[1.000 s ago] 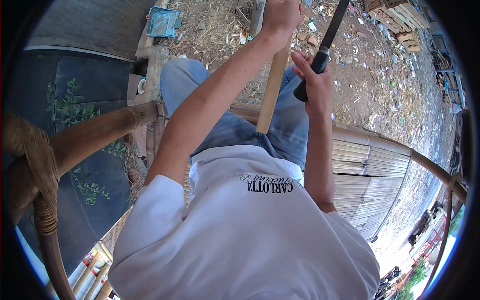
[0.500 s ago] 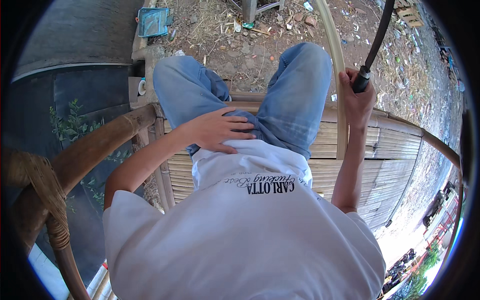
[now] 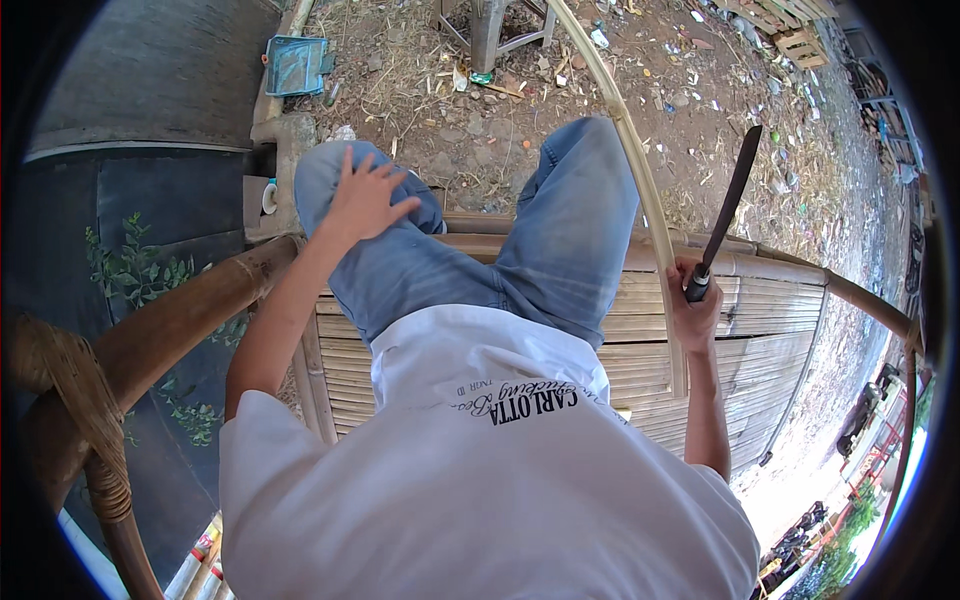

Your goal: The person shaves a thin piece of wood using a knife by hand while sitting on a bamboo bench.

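Observation:
Holding a machete (image 3: 733,200) by its dark handle, my right hand (image 3: 697,312) is closed at the right of my lap. The long dark blade points up and away from me. A long pale bamboo strip (image 3: 632,150) runs from the far edge down past the same hand, against its thumb side; its lower end lies over the bench. Whether the fingers also grip the strip is partly hidden. My left hand (image 3: 367,200) rests with spread fingers on my left thigh, over the blue jeans (image 3: 420,270), and holds nothing.
I sit on a slatted bamboo bench (image 3: 640,295) with a curved bamboo armrest (image 3: 190,320) at the left. Beyond my knees, dirt ground (image 3: 470,120) carries litter and scraps. A stool (image 3: 487,30) stands at the far side, a blue plastic tray (image 3: 296,66) at the far left.
My left hand has moved from my lap to my left thigh, fingers spread. My right hand has come nearer with the machete and strip; the blade now shows whole.

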The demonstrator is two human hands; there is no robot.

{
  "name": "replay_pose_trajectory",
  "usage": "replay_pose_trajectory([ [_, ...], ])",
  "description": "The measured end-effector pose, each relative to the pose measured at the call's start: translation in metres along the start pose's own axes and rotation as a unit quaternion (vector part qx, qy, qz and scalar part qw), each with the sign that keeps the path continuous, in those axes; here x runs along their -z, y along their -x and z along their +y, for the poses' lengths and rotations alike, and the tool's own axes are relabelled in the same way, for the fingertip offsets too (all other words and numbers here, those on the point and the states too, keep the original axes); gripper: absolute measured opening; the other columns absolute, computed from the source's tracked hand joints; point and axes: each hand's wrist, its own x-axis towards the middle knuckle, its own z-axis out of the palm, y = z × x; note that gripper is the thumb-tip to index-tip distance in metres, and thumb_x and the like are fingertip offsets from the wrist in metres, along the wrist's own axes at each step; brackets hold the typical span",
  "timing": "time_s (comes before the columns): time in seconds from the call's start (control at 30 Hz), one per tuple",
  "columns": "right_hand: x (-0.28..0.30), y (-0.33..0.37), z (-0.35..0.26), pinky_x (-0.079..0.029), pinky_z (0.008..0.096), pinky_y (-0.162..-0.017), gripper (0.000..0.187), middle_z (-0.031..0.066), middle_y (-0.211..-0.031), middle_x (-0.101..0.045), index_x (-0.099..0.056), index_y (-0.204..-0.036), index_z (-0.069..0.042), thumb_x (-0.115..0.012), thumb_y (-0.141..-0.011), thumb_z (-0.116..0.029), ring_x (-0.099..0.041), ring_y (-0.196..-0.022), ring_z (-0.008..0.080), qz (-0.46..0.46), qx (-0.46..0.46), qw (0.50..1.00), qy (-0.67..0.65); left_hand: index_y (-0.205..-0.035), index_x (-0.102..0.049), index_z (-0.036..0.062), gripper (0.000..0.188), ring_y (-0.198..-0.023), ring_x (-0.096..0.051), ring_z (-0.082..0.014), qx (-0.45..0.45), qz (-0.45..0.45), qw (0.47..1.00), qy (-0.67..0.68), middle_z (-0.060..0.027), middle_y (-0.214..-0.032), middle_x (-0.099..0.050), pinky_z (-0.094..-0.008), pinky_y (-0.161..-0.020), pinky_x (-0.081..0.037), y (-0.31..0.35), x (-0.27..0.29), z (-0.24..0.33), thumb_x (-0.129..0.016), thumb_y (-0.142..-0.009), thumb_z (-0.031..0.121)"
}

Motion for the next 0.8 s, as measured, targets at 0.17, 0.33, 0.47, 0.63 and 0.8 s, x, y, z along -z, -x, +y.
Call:
replay_pose_trajectory([
  [0.17,0.023,0.009,0.000,-0.040,0.0229,-0.053,0.007,0.0034,-0.075,-0.064,-0.062,-0.088,-0.002,-0.068,-0.086,-0.006,-0.049,-0.060,0.0056,-0.043,0.062,0.997,-0.035,-0.142,-0.040,0.0170,0.069,-0.138,-0.029,-0.0340,0.096,0.390,0.910,0.105,-0.0077,-0.150,-0.031,-0.0692,-0.108,-0.018,-0.047,0.043,-0.046,-0.068,-0.084,0.041],
  [0.33,0.050,0.010,-0.017,-0.042,0.0234,-0.052,0.030,0.0105,-0.084,-0.068,-0.042,-0.070,-0.006,-0.068,-0.085,-0.002,-0.056,-0.063,0.0086,-0.135,0.109,0.980,-0.094,-0.136,-0.046,0.0241,0.065,-0.133,-0.038,-0.0251,-0.153,0.481,0.862,-0.039,-0.0057,-0.142,-0.042,-0.0603,-0.114,-0.019,-0.062,0.097,-0.006,-0.074,-0.079,0.038],
  [0.47,0.078,0.000,-0.015,-0.043,0.0263,-0.050,0.017,0.0080,-0.078,-0.067,-0.054,-0.079,-0.005,-0.070,-0.084,-0.006,-0.057,-0.058,0.0116,-0.184,0.178,0.966,-0.024,-0.118,-0.062,0.0221,0.045,-0.112,-0.057,-0.0239,-0.170,0.360,0.917,-0.036,-0.0071,-0.113,-0.063,-0.0508,-0.104,-0.039,-0.079,0.094,-0.021,-0.074,-0.078,0.038],
  [0.63,0.118,-0.064,-0.036,-0.044,0.0323,-0.057,0.019,0.0075,-0.092,-0.060,-0.061,-0.094,0.001,-0.072,-0.083,-0.008,-0.057,-0.064,0.0161,-0.130,0.233,0.949,0.168,-0.070,-0.064,0.0061,0.042,-0.068,-0.064,-0.0272,-0.174,0.219,0.954,0.110,-0.0089,-0.061,-0.060,-0.0417,-0.062,-0.049,-0.067,0.109,0.006,-0.072,-0.079,0.047],
  [0.8,0.133,-0.096,-0.051,-0.044,0.0326,-0.061,0.023,0.0065,-0.101,-0.053,-0.059,-0.090,0.003,-0.072,-0.085,-0.016,-0.056,-0.068,0.0165,0.089,0.157,0.951,0.252,-0.065,-0.059,0.0033,0.057,-0.053,-0.059,-0.0208,-0.069,0.030,0.955,0.286,-0.0069,-0.059,-0.058,-0.0347,-0.053,-0.049,-0.074,0.158,0.042,-0.071,-0.076,0.058],
])
